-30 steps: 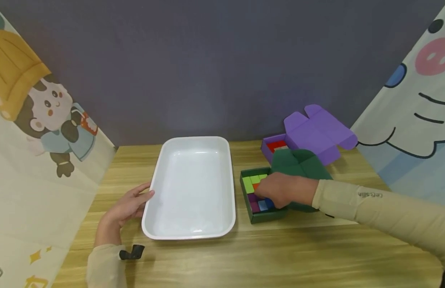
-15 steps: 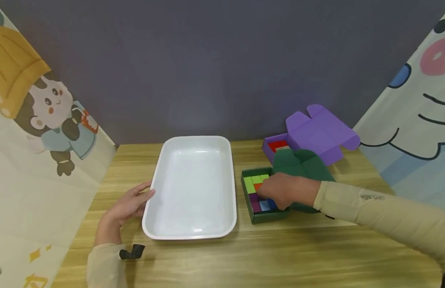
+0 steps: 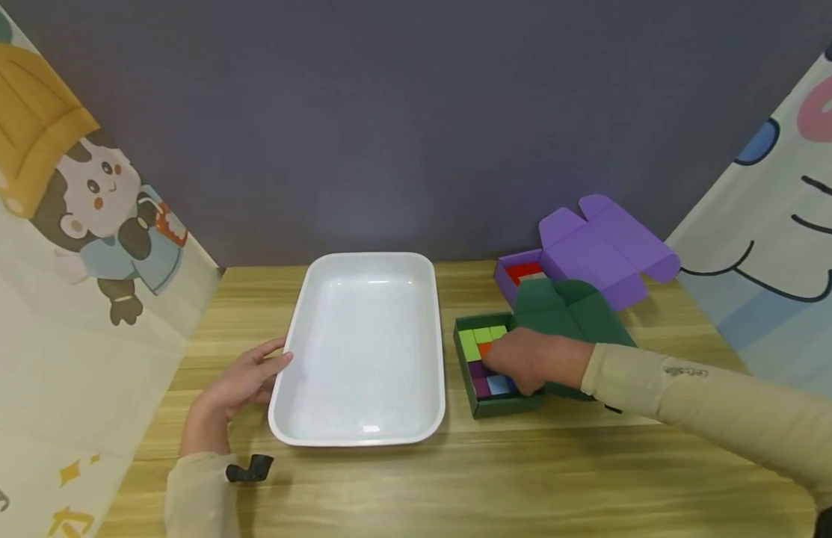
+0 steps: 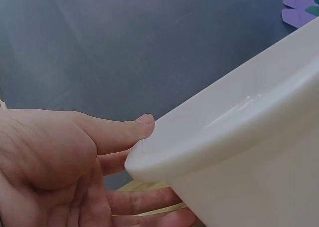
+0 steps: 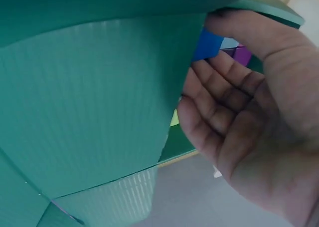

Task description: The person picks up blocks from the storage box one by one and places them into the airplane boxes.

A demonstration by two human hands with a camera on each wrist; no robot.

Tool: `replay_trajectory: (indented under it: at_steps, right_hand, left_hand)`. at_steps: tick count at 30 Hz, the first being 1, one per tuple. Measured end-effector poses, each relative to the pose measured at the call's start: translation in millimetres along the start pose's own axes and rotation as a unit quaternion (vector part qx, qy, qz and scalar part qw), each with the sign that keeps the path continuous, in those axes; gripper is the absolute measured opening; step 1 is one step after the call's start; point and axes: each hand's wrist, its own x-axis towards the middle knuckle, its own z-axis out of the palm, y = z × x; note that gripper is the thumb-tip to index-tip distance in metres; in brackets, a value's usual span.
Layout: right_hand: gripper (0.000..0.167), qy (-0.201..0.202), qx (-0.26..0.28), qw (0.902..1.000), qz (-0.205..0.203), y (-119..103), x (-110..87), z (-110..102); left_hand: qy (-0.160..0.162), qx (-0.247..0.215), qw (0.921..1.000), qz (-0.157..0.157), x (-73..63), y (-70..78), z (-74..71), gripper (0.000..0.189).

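Note:
My left hand (image 3: pixel 237 385) holds the left rim of a white rectangular tray (image 3: pixel 362 359), thumb over the edge and fingers along the outer wall. Bent over a small green cardboard box (image 3: pixel 506 407), my right hand (image 3: pixel 533 359) reaches down among coloured blocks. Light green (image 3: pixel 469 345), orange (image 3: pixel 484 348), dark purple (image 3: pixel 478 369) and light blue (image 3: pixel 498 385) blocks show beside its fingers. In the right wrist view a blue block (image 5: pixel 207 45) sits between thumb and curled fingers. The green lid (image 5: pixel 99 97) hides the fingertips, so whether they grip it I cannot tell.
Behind the green box stands a purple box (image 3: pixel 506 284) with red blocks (image 3: pixel 522 272) inside and its lid (image 3: pixel 604 246) folded back. The green box's lid lies open under my right forearm. A dark wall (image 3: pixel 362 134) closes off the table's back edge.
The whole scene has shifted slightly right in the head view. Both hands keep their places, the left at the tray rim and the right in the green box.

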Motion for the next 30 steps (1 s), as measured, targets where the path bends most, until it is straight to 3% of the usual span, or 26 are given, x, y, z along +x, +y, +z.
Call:
replay_trajectory:
  at_steps: [14, 20, 23, 30]
  right_hand:
    - [0.028, -0.021, 0.019, 0.9996, 0.004, 7, 10.1, 2]
    - [0.032, -0.067, 0.029, 0.9972, 0.019, 11, 17.8, 2]
    - [0.035, -0.082, 0.031, 0.9957, 0.031, 14, 21.2, 4]
    - [0.036, -0.076, 0.053, 0.9948, 0.043, 14, 24.7, 2]
  left_hand:
    - [-0.006, 0.004, 0.9999, 0.012, 2.2, -0.2, -2.2, 0.073]
    - [-0.01, -0.008, 0.9999, -0.001, 1.3, -5.6, -0.9, 0.073]
    - [-0.013, -0.008, 0.9998, 0.009, 1.2, -4.7, 0.0, 0.073]
    - [-0.004, -0.006, 0.9999, 0.013, -1.6, 1.3, -1.5, 0.072]
